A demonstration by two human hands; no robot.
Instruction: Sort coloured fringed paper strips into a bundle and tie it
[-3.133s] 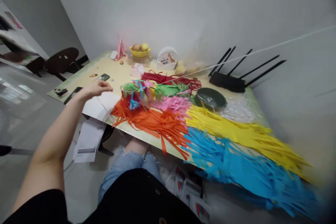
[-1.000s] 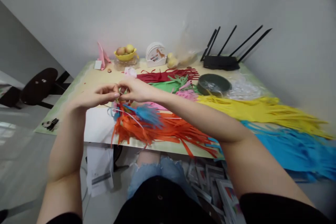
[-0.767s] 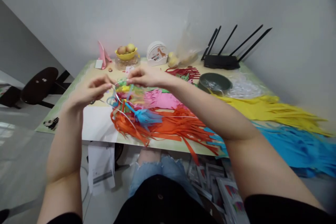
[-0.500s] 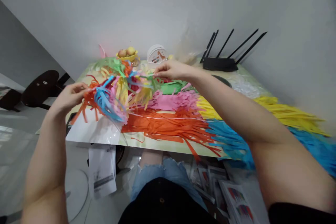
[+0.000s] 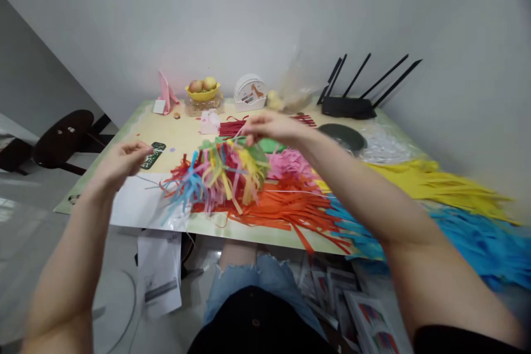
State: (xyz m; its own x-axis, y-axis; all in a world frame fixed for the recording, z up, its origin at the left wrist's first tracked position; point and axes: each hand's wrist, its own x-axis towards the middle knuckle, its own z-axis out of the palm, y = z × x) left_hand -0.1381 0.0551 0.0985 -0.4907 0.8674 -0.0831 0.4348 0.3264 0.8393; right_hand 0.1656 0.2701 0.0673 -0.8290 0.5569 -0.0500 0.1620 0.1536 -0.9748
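A garland of paper-strip tassels (image 5: 219, 174) in red, blue, pink, yellow and green hangs bunched over the middle of the table, its strips blurred. My right hand (image 5: 269, 126) is closed in a pinch on a thin string just above the garland's right end. To the left, my left hand (image 5: 124, 161) is raised, thumb and fingertips pressed together; what they pinch is too fine to make out. Beneath the garland lie fringed orange strips (image 5: 286, 207) and a white sheet (image 5: 135, 202). Pink fringed strips (image 5: 290, 163) lie behind the orange ones.
A black router (image 5: 348, 106) with upright antennas stands at the back right, near a dark round dish (image 5: 342, 137). Yellow strips (image 5: 435, 182) and blue strips (image 5: 477, 238) spread rightward. A yellow fruit bowl (image 5: 202, 94) and pink stand (image 5: 166, 94) sit along the wall.
The tassels have swung down and right, away from my left hand, and now hang near my right hand. A dark patterned card on the left has come into view.
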